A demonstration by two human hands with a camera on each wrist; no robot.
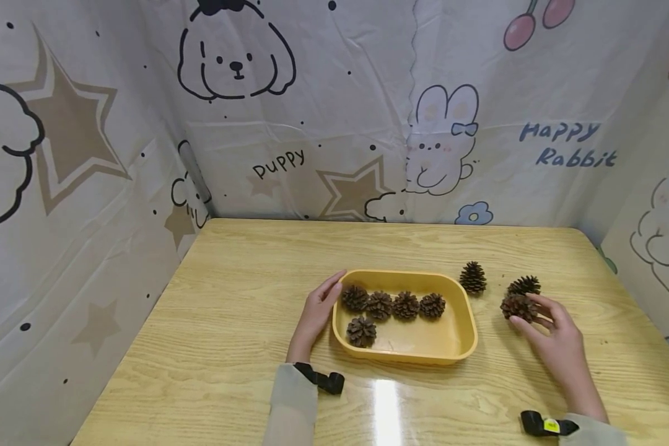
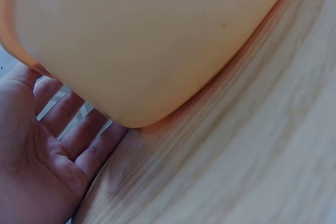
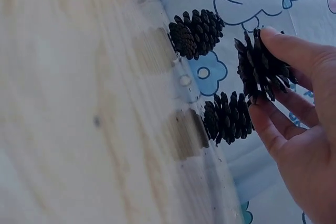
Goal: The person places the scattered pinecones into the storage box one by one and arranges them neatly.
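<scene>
In the head view my right hand [image 1: 560, 337] pinches a brown pine cone [image 1: 518, 308] between thumb and fingertips, raised over the table. The right wrist view shows this pine cone [image 3: 260, 66] with its scales spread wide. Two more pine cones stand behind it: one [image 1: 525, 285] partly hidden by the held cone, another [image 1: 472, 278] nearer the bin. My left hand [image 1: 316, 314] rests against the left end of a yellow plastic bin [image 1: 463, 334], fingers fairly straight along its outer wall. Several pine cones [image 1: 406, 306] lie inside, most in a row along the back.
The wood-grain table [image 1: 223, 322] ends at a printed cloth backdrop [image 1: 334, 124] at the back, with cloth at both sides too. A bright light reflection lies on the tabletop in front of the bin.
</scene>
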